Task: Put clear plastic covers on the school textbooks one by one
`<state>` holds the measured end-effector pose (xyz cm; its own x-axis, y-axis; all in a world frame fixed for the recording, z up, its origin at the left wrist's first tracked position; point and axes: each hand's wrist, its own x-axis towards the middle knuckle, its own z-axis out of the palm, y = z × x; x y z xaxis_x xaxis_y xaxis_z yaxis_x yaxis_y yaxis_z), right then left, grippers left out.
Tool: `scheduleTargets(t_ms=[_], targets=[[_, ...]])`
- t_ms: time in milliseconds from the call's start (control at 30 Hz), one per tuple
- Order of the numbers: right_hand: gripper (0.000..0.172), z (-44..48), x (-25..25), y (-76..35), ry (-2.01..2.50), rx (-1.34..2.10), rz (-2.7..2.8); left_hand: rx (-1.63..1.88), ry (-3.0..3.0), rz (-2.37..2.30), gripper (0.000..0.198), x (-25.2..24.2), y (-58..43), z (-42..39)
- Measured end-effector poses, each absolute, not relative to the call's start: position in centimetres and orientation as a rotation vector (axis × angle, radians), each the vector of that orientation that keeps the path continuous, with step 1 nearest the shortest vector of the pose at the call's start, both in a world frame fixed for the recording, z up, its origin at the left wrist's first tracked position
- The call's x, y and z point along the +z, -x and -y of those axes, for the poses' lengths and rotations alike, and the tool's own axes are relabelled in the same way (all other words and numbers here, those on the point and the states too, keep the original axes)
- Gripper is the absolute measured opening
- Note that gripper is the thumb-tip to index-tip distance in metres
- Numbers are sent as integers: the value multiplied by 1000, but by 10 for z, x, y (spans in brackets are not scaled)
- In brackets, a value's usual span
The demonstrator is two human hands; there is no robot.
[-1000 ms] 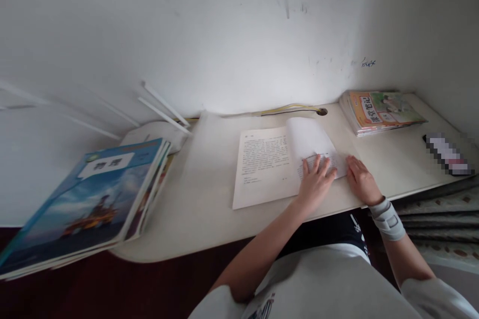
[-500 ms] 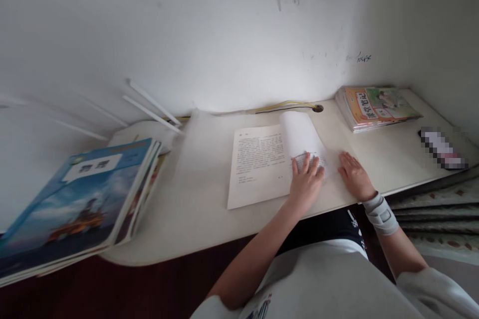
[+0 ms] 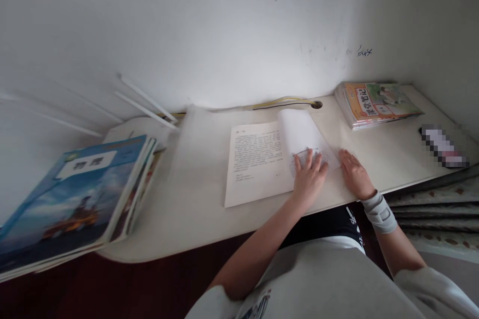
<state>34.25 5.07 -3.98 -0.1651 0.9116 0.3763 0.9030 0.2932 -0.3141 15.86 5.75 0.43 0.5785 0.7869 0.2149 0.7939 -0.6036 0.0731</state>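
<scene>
A book (image 3: 258,159) lies open on the white desk, its left page covered with printed text. The right-hand page (image 3: 299,129) curls up toward the back and shows mostly blank paper, with lines of print near its lower part. My left hand (image 3: 311,174) rests flat on that lower part, fingers spread over the print. Just to the right, my right hand (image 3: 355,174) lies on the desk with its fingers stretched out by the page's right edge; whether it touches the paper I cannot tell. A grey wrist support (image 3: 379,213) wraps my right wrist.
A stack of books with a blue cover (image 3: 86,199) stands at the left end of the desk (image 3: 194,224). Another book stack (image 3: 381,104) sits at the back right, near a phone (image 3: 443,147). Cables (image 3: 284,101) run along the wall to a round hole (image 3: 316,104).
My left hand has slid slightly to the right across the page. The curled page spreads a little farther right, reaching my right hand's fingers. The view has shifted slightly.
</scene>
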Motion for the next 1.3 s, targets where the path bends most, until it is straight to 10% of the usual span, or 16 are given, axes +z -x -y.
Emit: scheduleTargets(t_ms=[867,1300], targets=[[35,-36,-29,-340,1743,-261,2164,-154,2710,1283,37,8,-177,-60],[60,-38,-32,-357,1629,-150,2253,-118,2699,1303,38,8,-179,-60]])
